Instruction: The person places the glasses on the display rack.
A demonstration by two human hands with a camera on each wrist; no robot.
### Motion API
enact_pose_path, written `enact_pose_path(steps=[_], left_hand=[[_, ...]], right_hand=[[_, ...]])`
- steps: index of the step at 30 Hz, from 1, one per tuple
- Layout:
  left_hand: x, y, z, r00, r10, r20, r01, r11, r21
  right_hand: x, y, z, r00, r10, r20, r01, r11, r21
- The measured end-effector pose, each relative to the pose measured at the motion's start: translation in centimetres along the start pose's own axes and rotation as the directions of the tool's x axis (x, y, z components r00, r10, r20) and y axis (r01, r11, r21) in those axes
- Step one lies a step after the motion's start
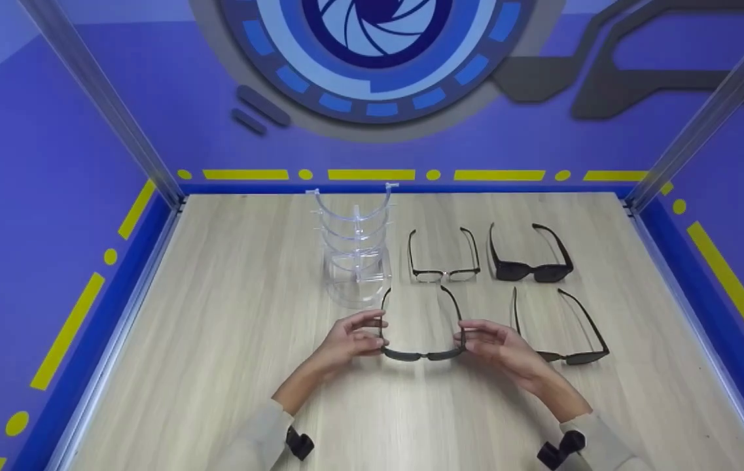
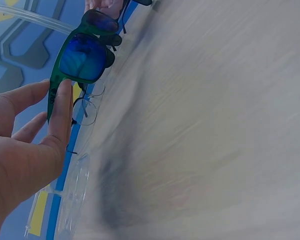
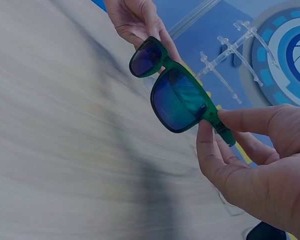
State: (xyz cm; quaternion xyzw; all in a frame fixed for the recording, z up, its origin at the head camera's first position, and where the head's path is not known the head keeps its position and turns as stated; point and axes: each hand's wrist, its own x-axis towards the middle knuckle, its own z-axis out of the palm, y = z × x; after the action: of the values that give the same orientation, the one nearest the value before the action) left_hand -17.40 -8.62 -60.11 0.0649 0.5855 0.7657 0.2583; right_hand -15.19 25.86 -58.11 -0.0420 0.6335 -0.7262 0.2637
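Left hand (image 1: 351,339) and right hand (image 1: 501,348) pinch the green sunglasses (image 3: 179,100), three other pairs (image 1: 515,271) lie nearby, and the stand (image 1: 357,230) bears none: work seems barely begun.

You've got purple-blue walls (image 1: 18,216) on three sides of a pale desk (image 1: 234,275) — yellow dashes (image 1: 372,174) low down, metal corner posts (image 1: 108,101).

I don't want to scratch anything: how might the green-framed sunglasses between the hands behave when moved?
The green-framed sunglasses are probably light, since the left hand and right hand hold them only at the sides. Their solid-looking front should be fairly stiff, while the long, slim temples may flex if pushed. The glossy lenses could be slippery.
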Motion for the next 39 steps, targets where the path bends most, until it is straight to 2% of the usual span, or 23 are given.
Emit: enact_pose_path(steps=[12, 16, 27, 39], left_hand=[[-1.3, 0.1, -1.1, 0.999, 0.017, -0.033, -0.018, 1.000, -0.022], [-1.6, 0.2, -1.4, 0.999, 0.022, -0.040, -0.022, 1.000, -0.018], [-2.3, 0.3, -2.2, 0.997, 0.021, -0.070, -0.022, 1.000, -0.010], [-2.9, 0.8, -2.9, 0.995, 0.019, -0.093, -0.017, 1.000, 0.025]], right_hand=[[1.4, 0.5, 1.3, 0.999, 0.029, -0.038, -0.029, 1.000, 0.008], [1.8, 0.4, 1.6, 0.998, 0.038, -0.048, -0.036, 0.999, 0.038], [2.5, 0.3, 2.6, 0.999, 0.024, -0.029, -0.021, 0.996, 0.082], [3.1, 0.2, 3.3, 0.998, 0.042, -0.038, -0.039, 0.997, 0.061]])
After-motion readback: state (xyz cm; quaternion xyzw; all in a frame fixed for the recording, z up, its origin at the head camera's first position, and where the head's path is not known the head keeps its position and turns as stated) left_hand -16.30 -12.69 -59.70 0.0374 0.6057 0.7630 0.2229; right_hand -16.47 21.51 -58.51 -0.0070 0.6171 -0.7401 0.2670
